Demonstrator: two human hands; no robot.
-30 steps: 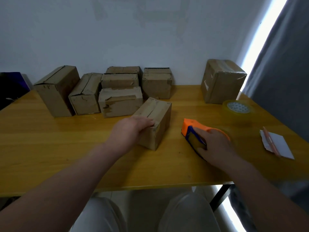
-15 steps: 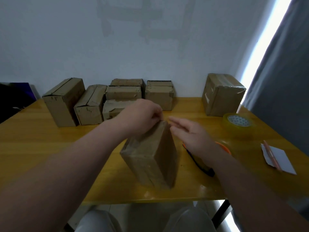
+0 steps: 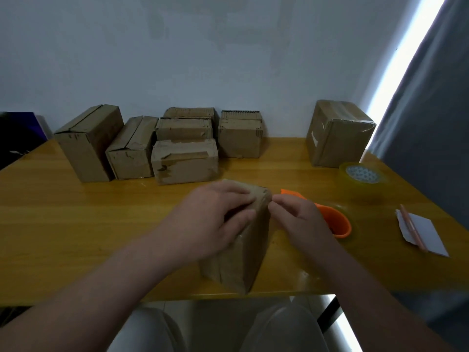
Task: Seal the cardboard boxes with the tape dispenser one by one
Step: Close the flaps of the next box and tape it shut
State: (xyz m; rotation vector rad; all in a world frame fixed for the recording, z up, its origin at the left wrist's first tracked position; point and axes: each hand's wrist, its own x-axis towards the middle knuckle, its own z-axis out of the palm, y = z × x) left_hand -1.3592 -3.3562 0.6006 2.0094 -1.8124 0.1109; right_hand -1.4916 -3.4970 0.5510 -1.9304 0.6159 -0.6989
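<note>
Head view looks down on a yellow wooden table (image 3: 76,224) where both hands meet on one cardboard box (image 3: 241,257). The box stands tall near the table's front edge, tilted with its top leaning away from the person. The left hand (image 3: 215,219) grips the box's top from the left, fingers curled over the upper face and thumb down the near side. The right hand (image 3: 299,219) comes in from the box's right, its bent fingertips touching the top right edge. Whether they pinch a flap or only rest there I cannot tell.

Just right of the box lies the orange tape dispenser (image 3: 337,222), flat on the table and partly hidden behind the right hand. No hand holds it. Further right of the box and a little behind it sits a roll of clear tape (image 3: 363,181). Well to the box's right lies a white slip of paper (image 3: 421,232) with a pencil (image 3: 412,229) across it.

Behind the box, a cluster of unsealed boxes (image 3: 185,161) stands along the wall, spreading to the left. One larger taped box (image 3: 337,133) stands apart, behind and to the right, near a grey curtain (image 3: 431,123). Far left of the box, at the table's end, is a dark purple object (image 3: 20,133) that I cannot identify.
</note>
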